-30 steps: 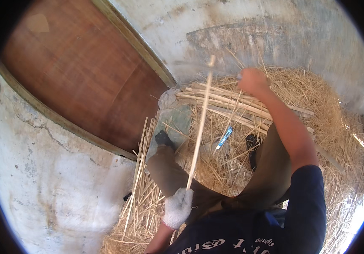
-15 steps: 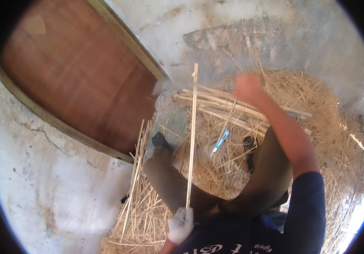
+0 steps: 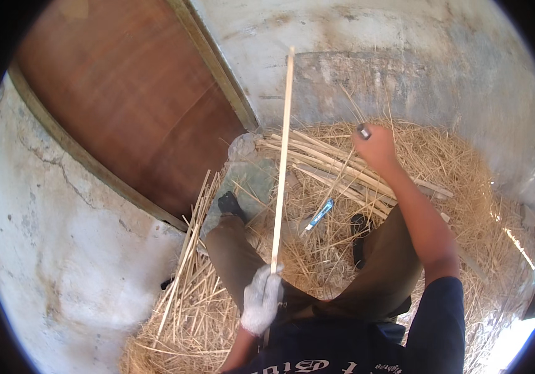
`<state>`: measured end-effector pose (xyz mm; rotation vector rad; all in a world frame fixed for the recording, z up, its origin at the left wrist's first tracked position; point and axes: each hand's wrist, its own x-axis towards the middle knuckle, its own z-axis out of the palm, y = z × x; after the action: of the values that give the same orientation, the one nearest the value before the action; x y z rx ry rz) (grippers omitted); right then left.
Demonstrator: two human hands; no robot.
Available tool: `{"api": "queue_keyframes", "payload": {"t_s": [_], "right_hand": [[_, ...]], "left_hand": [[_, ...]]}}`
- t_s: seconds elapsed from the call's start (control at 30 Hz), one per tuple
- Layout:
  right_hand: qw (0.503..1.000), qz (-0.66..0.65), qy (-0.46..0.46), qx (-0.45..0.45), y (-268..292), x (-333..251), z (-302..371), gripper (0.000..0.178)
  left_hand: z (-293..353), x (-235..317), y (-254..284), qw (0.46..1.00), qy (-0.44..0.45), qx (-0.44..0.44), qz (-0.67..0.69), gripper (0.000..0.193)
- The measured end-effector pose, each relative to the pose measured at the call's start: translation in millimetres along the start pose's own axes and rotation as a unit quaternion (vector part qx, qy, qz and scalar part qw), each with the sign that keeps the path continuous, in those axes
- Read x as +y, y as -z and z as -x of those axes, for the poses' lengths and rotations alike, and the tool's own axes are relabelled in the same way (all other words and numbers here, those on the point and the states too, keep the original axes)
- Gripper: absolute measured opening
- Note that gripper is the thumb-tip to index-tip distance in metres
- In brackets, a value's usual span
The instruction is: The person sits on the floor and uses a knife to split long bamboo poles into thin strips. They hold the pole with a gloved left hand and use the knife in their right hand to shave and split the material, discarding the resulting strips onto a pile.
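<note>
My left hand (image 3: 262, 301), in a white knit glove, is closed around the lower end of a long, pale wooden strip (image 3: 282, 162). The strip stands nearly upright in front of me, its far tip against the view of the wall. Bare and closed, my right hand (image 3: 378, 149) is raised to the right of the strip, apart from it. Out of that fist shows the end of a dark-handled tool (image 3: 364, 131) with a bright metal part; the rest of it is hidden. Below lies a bundle of split strips (image 3: 342, 163), with a blue utility knife (image 3: 321, 213) nearer me.
Shavings (image 3: 429, 149) cover the ground on the right and between my legs. More thin strips (image 3: 188, 262) lean at my left. A brown door panel (image 3: 124, 106) stands at the far left, beside a stained plaster wall (image 3: 398, 75). A greenish slab (image 3: 250, 181) lies by my left foot.
My left hand has moved up and forward with the strip, whose tip now reaches higher in view. The right hand has come slightly lower, and the tool's end now shows.
</note>
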<state>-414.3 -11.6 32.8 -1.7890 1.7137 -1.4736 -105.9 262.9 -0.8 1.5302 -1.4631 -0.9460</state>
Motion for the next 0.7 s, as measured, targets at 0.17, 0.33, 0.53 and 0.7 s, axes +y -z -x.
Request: {"api": "queue_keyframes", "payload": {"t_s": [0.17, 0.33, 0.53, 0.7], "right_hand": [[0.973, 0.088, 0.204, -0.058, -33, -42, 35, 0.016], [0.889, 0.146, 0.428, -0.077, -44, -65, 77, 0.020], [0.879, 0.170, 0.426, -0.130, -46, -65, 94, 0.023], [0.890, 0.181, 0.410, -0.087, -43, -67, 82, 0.022]], "left_hand": [[-26, 21, -3, 0.978, 0.048, -0.111, 0.172, 0.022], [-19, 29, 0, 0.953, 0.127, -0.048, 0.270, 0.021], [-11, 10, -3, 0.967, 0.127, 0.046, 0.217, 0.018], [-13, 11, -5, 0.953, 0.143, 0.048, 0.263, 0.018]]}}
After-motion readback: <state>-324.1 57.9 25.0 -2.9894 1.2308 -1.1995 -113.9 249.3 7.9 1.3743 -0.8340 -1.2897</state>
